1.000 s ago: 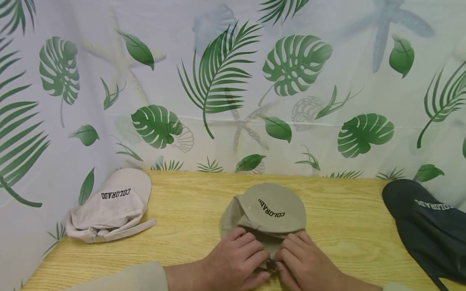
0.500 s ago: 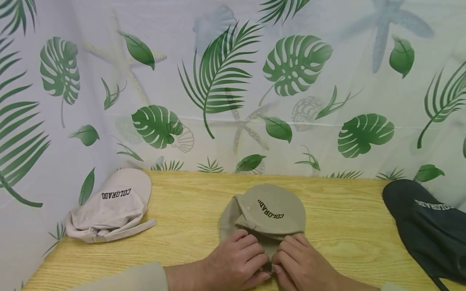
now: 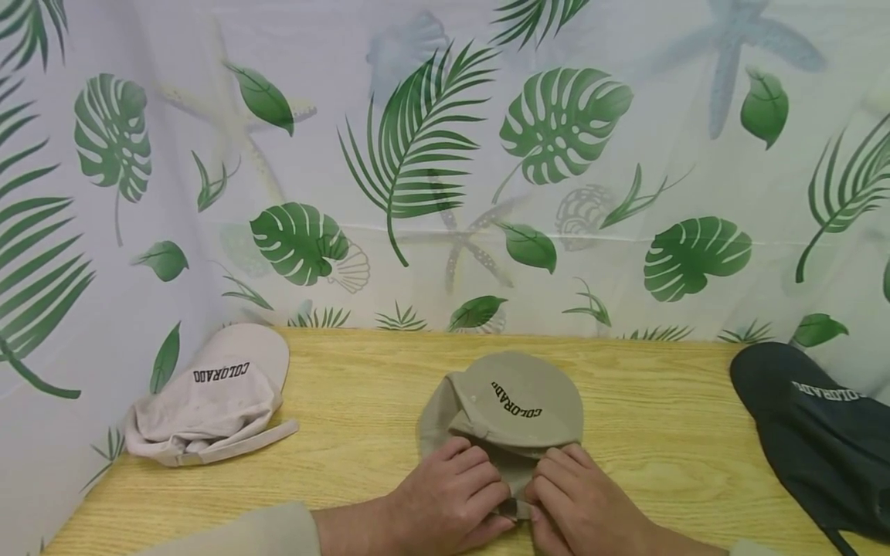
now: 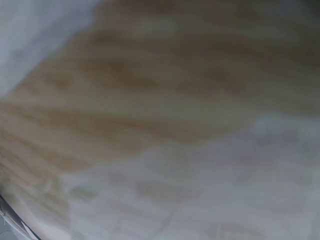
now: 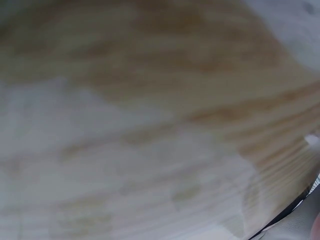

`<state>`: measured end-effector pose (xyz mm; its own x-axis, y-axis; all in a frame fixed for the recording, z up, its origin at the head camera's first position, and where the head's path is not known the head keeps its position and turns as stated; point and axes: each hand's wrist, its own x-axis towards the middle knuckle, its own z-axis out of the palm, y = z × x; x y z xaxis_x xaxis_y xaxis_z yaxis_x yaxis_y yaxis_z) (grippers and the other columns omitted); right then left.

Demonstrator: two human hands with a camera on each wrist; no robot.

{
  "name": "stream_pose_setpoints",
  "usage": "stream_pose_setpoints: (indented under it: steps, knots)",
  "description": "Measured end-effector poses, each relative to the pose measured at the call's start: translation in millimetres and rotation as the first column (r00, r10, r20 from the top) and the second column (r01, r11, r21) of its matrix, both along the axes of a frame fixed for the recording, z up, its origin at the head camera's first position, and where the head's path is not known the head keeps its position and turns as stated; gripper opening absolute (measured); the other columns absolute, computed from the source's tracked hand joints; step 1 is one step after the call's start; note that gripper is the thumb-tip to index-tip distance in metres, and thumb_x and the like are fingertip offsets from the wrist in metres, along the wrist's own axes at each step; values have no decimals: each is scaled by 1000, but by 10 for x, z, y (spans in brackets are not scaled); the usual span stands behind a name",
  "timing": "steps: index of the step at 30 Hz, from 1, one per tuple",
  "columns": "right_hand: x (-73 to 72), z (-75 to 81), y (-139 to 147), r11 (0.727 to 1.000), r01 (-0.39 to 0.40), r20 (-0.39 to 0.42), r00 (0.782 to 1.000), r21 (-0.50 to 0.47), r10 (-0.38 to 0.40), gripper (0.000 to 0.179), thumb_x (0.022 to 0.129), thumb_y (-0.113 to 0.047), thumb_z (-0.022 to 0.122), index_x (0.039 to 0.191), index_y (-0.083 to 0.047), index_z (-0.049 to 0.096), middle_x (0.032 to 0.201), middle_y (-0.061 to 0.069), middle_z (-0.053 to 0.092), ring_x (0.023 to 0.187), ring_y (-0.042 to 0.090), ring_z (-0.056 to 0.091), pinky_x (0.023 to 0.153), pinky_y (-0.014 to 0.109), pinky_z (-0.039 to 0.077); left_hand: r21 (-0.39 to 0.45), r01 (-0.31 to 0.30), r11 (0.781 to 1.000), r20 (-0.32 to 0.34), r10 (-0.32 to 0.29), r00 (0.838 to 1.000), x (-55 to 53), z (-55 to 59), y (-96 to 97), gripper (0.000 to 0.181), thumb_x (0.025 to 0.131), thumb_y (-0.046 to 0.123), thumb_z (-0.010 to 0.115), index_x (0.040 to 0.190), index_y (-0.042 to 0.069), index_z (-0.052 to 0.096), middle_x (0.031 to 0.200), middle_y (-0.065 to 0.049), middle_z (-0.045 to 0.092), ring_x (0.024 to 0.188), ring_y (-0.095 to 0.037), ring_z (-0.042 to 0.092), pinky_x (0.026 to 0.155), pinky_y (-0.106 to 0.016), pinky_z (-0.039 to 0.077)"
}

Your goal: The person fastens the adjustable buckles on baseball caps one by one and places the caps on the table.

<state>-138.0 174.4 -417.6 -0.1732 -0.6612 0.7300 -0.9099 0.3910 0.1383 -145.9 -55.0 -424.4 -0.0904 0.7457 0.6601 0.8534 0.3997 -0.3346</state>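
Pointing lettered end away, long axis near to far, khaki cap (image 3: 511, 405), clamped in left hand (image 3: 459, 490) and right hand (image 3: 575, 494)

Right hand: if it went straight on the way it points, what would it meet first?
The khaki cap, which the right hand grips; beyond that, perhaps the left hand, though depth is unclear.

Your head camera faces forward and down over your left hand (image 3: 455, 494) and right hand (image 3: 587, 498), toward the desk (image 3: 354, 401) and leaf-printed backdrop (image 3: 431, 262); both wrist views, blurred, share brown streaks (image 4: 110, 120) and pale patches (image 5: 75, 120), aim and distance indeterminable.
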Motion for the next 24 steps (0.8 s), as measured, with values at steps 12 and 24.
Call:
stream_pose_setpoints:
  steps: [12, 24]
  knots:
    - [-6, 1, 43, 998, 46, 21, 999, 37, -46, 28, 100, -24, 39, 78, -22, 56, 75, -13, 45, 72, 5, 39, 74, 23, 30, -3, 19, 1000, -13, -19, 1000, -33, -7, -8, 27, 100, 42, 56, 95, 17, 68, 88, 9, 63, 85, -8, 58, 82, -27, 46]
    - [-16, 18, 3, 1000, -22, -7, 1000, 9, 23, 26, 100, -21, 44, 80, -19, 61, 76, -11, 51, 72, 6, 42, 72, 24, 33, -7, 41, 999, -19, -41, 999, -34, -5, -2, 27, 99, 41, 57, 94, 18, 68, 89, 9, 63, 84, -8, 57, 81, -27, 46]
